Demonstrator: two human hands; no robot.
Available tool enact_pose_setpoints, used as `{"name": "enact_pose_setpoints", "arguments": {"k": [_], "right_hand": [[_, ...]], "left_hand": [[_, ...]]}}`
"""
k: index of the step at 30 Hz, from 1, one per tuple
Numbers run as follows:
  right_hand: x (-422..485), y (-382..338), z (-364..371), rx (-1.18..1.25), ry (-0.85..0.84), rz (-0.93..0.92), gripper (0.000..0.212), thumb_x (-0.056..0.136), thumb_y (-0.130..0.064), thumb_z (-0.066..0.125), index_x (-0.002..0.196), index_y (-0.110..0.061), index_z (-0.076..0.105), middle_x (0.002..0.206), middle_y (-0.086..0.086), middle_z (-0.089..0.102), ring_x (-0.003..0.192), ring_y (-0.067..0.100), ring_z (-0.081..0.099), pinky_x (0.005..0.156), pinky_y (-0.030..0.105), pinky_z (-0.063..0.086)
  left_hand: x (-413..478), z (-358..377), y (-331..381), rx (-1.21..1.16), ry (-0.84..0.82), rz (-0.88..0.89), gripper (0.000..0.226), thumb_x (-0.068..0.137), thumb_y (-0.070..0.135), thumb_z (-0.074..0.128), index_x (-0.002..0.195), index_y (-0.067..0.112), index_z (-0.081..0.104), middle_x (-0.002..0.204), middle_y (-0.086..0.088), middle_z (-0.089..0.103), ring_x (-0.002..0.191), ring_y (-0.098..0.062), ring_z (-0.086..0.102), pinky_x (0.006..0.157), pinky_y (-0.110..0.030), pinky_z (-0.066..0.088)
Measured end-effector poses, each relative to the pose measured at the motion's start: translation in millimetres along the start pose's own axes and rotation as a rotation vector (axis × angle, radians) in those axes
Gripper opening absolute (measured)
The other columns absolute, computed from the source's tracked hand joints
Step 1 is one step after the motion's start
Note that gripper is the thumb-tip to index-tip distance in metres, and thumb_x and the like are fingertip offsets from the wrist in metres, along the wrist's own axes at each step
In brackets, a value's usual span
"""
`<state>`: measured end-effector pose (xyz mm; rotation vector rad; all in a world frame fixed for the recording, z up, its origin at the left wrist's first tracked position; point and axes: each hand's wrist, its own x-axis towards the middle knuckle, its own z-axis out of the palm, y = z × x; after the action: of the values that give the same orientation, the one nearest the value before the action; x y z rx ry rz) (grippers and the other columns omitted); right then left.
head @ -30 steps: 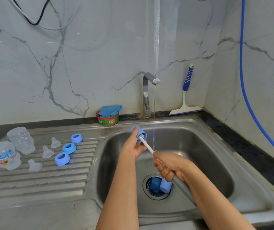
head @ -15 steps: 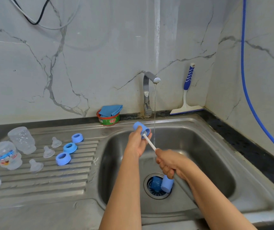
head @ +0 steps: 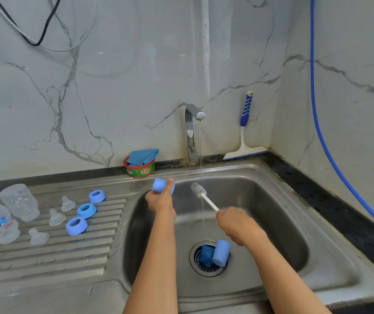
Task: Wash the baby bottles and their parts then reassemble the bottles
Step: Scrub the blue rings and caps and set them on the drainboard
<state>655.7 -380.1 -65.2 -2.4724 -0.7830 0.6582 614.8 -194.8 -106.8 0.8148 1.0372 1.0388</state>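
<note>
The left grip (head: 160, 201) is clasped around a blue bottle cap (head: 159, 185), thumb along its side, holding it over the near-left wall of the sink (head: 283, 223). Just right of it, and clear of the cap, the right grip (head: 238, 225) is clenched on the white handle of a bottle brush (head: 206, 199). The bristle head juts up and left from the fist, in or right beside the thin water stream (head: 201, 155); I cannot tell which. The brush's blue sponge end (head: 221, 252) sticks out below the fist.

Under the right grip a second blue cap (head: 205, 254) lies on the drain strainer, against the sponge end. Behind both grips stands the tap (head: 190, 132), with a green Exo tub (head: 139, 171) holding a blue cloth to its left.

Left of the left grip, on the counter's ribbed drainboard (head: 68, 257), sit three blue collar rings (head: 86, 210) and three clear teats (head: 56, 217). Farthest out are the clear bottles (head: 19, 201).
</note>
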Motion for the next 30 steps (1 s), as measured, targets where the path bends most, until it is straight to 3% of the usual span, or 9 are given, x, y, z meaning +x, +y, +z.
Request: {"name": "enact_pose_setpoints", "arguments": {"k": [4, 7, 10, 12, 15, 18, 21, 26, 30], "right_hand": [[3.3, 2.9, 1.3, -0.036, -0.016, -0.037, 0.036, 0.101, -0.021, 0.024, 0.111, -0.006, 0.054, 0.068, 0.002, 0.033, 0.058, 0.017, 0.035, 0.052, 0.025, 0.029], [-0.7, 5.1, -3.3, -0.043, 0.010, -0.056, 0.035, 0.100, -0.011, 0.025, 0.121, -0.015, 0.053, 0.075, 0.004, 0.037, 0.082, 0.024, 0.039, 0.052, 0.023, 0.026], [-0.5, 5.4, -3.7, -0.032, 0.034, -0.063, 0.032, 0.100, -0.011, 0.026, 0.117, -0.019, 0.052, 0.083, 0.005, 0.041, 0.087, 0.024, 0.037, 0.060, 0.027, 0.034], [0.5, 6.6, -2.8, 0.036, 0.049, -0.025, 0.029, 0.100, -0.015, 0.028, 0.111, -0.011, 0.055, 0.083, 0.006, 0.046, 0.084, 0.025, 0.043, 0.063, 0.029, 0.037], [6.9, 10.7, -1.1, 0.110, 0.104, 0.023, 0.036, 0.100, -0.018, 0.030, 0.118, 0.000, 0.055, 0.093, 0.011, 0.051, 0.083, 0.025, 0.049, 0.068, 0.030, 0.041], [11.2, 13.5, 0.0, 0.129, 0.171, 0.067, 0.035, 0.100, -0.018, 0.031, 0.122, -0.002, 0.054, 0.108, 0.014, 0.058, 0.087, 0.025, 0.052, 0.071, 0.030, 0.041], [17.7, 15.9, 2.7, 0.092, 0.231, 0.080, 0.038, 0.102, -0.019, 0.028, 0.128, -0.005, 0.051, 0.124, 0.014, 0.055, 0.109, 0.028, 0.056, 0.076, 0.031, 0.042], [22.4, 17.3, 3.5, 0.029, 0.234, 0.064, 0.039, 0.102, -0.018, 0.026, 0.128, -0.005, 0.051, 0.126, 0.013, 0.054, 0.115, 0.029, 0.054, 0.076, 0.031, 0.038], [22.7, 16.5, 3.0, 0.054, 0.236, 0.079, 0.039, 0.102, -0.020, 0.029, 0.128, -0.004, 0.052, 0.126, 0.014, 0.055, 0.114, 0.029, 0.056, 0.081, 0.030, 0.043]], "left_hand": [[-10.8, 4.8, -9.2, 0.133, -0.104, 0.090, 0.054, 0.073, 0.006, 0.081, 0.120, 0.002, 0.053, 0.117, -0.015, 0.063, 0.089, -0.020, 0.057, 0.079, -0.029, 0.046], [-17.4, 10.1, -15.1, 0.138, -0.181, 0.081, 0.056, 0.075, 0.001, 0.078, 0.124, 0.002, 0.050, 0.119, -0.015, 0.062, 0.093, -0.020, 0.057, 0.081, -0.027, 0.044], [-22.4, 12.9, -16.3, 0.064, -0.230, -0.058, 0.048, 0.080, 0.005, 0.075, 0.122, -0.001, 0.053, 0.117, -0.016, 0.062, 0.095, -0.022, 0.059, 0.082, -0.031, 0.050], [-28.3, 16.6, -12.6, -0.033, -0.285, -0.209, 0.045, 0.085, 0.009, 0.071, 0.124, -0.002, 0.051, 0.113, -0.017, 0.060, 0.101, -0.025, 0.059, 0.087, -0.033, 0.052], [-35.7, 28.7, -1.9, -0.235, -0.356, -0.412, 0.044, 0.090, 0.009, 0.065, 0.128, -0.003, 0.047, 0.112, -0.021, 0.057, 0.118, -0.033, 0.055, 0.101, -0.045, 0.046], [-38.5, 46.8, 4.7, -0.395, -0.372, -0.507, 0.033, 0.093, 0.007, 0.060, 0.123, -0.001, 0.048, 0.129, -0.023, 0.051, 0.124, -0.038, 0.050, 0.105, -0.049, 0.041], [-39.9, 58.8, 2.1, -0.452, -0.390, -0.568, 0.037, 0.096, 0.011, 0.057, 0.128, -0.002, 0.045, 0.137, -0.025, 0.045, 0.126, -0.041, 0.048, 0.106, -0.048, 0.040], [-33.3, 63.9, -5.3, -0.466, -0.376, -0.643, 0.049, 0.098, 0.018, 0.055, 0.138, -0.005, 0.038, 0.136, -0.026, 0.046, 0.121, -0.041, 0.052, 0.101, -0.047, 0.046], [-28.9, 56.0, -10.0, -0.407, -0.369, -0.694, 0.057, 0.095, 0.035, 0.056, 0.133, -0.005, 0.041, 0.110, -0.024, 0.059, 0.114, -0.033, 0.061, 0.089, -0.039, 0.053]]}}
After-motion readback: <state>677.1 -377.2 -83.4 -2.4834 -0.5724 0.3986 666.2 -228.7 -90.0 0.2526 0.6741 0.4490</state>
